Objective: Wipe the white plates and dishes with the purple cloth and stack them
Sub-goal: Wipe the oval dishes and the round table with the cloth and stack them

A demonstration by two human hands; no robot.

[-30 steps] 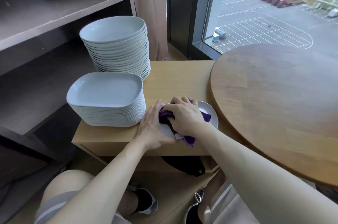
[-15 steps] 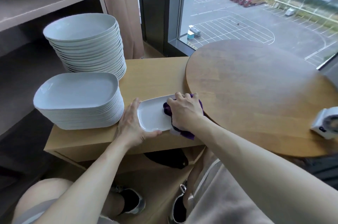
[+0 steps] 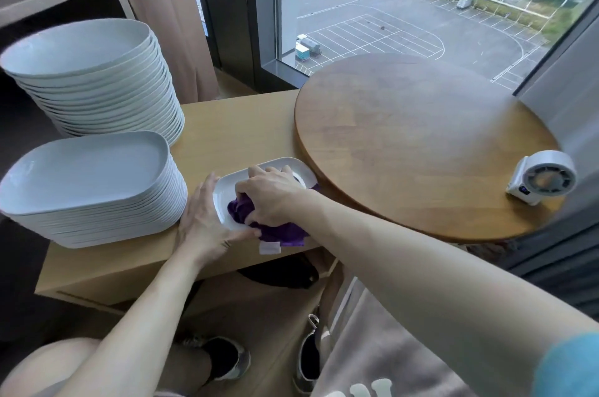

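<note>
Purple cloth point(image 3: 278, 233) is being gripped, bunched, in right hand point(image 3: 272, 195), fingers curled round it, pressing on white dish point(image 3: 224, 198) sitting on wood cabinet top point(image 3: 233, 130) beside rectangular plate stack point(image 3: 87, 176). Left hand point(image 3: 201, 221) is bracing dish's left rim, fingers straight.

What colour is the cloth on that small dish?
The cloth is purple, with a white tag; the head view shows it best.

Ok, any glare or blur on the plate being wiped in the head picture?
Head view: even daylight from the window; the white rectangular plate and the purple cloth gripped by the right hand are sharp, without glare; a soft sheen lies on the round wooden table; wide-angle bending towards the edges; the near blue sleeve is blurred.
</note>
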